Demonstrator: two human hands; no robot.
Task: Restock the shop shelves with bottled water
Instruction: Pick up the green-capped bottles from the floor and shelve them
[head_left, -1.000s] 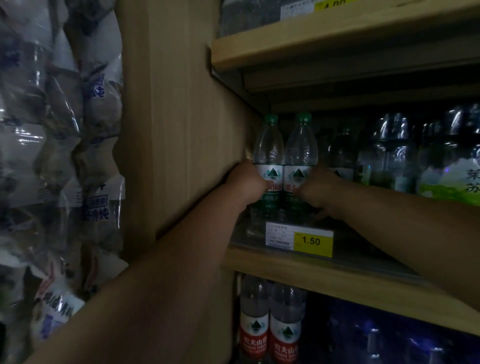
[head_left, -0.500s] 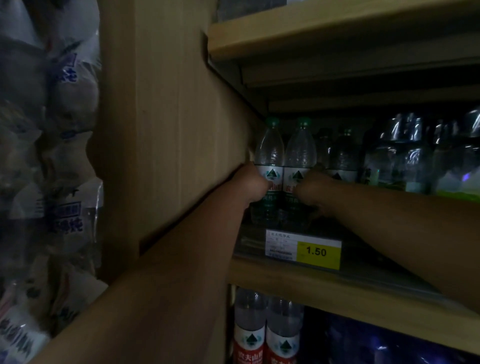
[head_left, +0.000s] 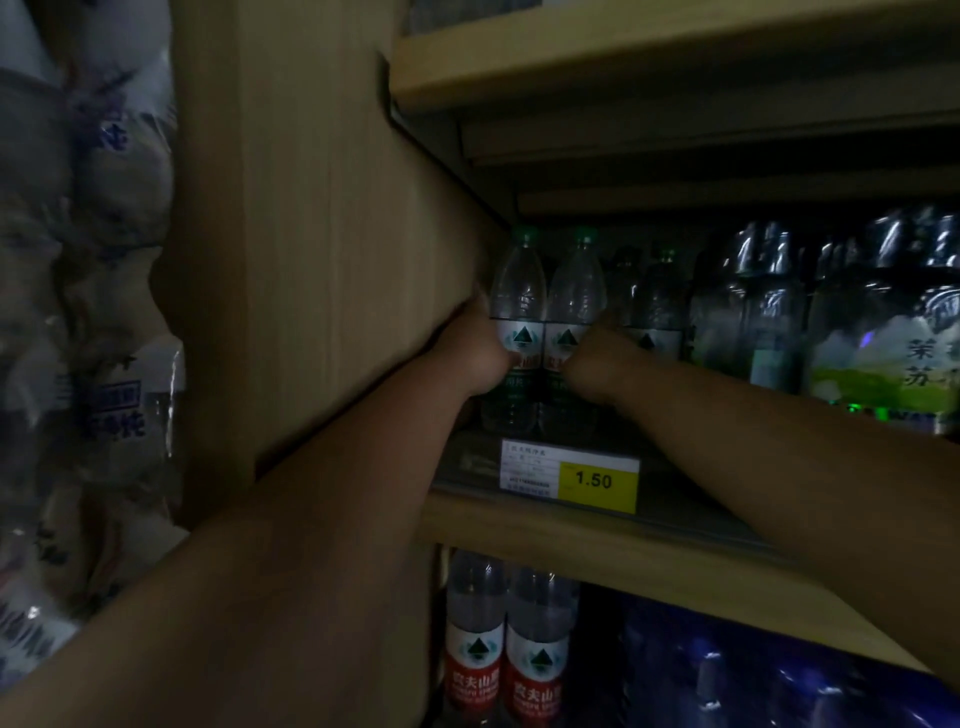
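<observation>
Left bottle (head_left: 519, 291) and right bottle (head_left: 576, 296), green-capped water, stand upright and touching at the left end of the middle shelf (head_left: 571, 540), behind the 1.50 price tag (head_left: 597, 480). Left hand (head_left: 480, 358) curls round the left bottle's label, just beside the side panel (head_left: 311, 260). Right hand (head_left: 597, 364) curls round the right bottle's label. Judged: any seating push runs straight to the far side.

Yellow price tag (head_left: 569, 477) reading 1.50; plastic-wrapped packs (head_left: 104, 364) stacked left
</observation>
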